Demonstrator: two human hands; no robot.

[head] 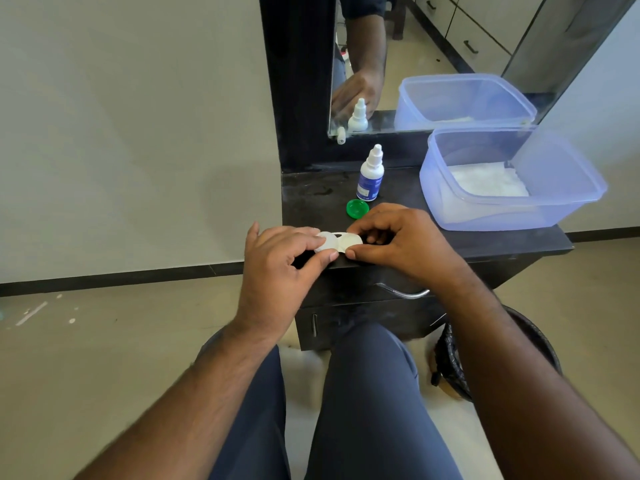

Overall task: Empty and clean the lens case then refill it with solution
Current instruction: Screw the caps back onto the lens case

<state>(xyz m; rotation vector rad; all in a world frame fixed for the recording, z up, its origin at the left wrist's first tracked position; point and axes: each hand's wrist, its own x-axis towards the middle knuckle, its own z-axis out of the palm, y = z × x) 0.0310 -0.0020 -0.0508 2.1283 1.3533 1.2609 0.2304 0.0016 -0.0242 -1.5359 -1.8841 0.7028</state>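
Note:
A white lens case (337, 241) lies at the front edge of the black dresser top (485, 239). My left hand (282, 265) pinches its left well between thumb and fingers. My right hand (403, 245) pinches the right well, fingers curled over it. A loose green cap (357, 208) lies just behind the case. Behind the cap stands a small solution bottle (370, 174), white with a blue label and its nozzle cap on.
A translucent blue plastic tub (568, 188) with white tissue inside sits at the right of the dresser top. A mirror (433, 46) rises behind. A black-lined waste bin (457, 362) stands on the floor at the right, beside my knees. A drawer handle (405, 292) juts out below the edge.

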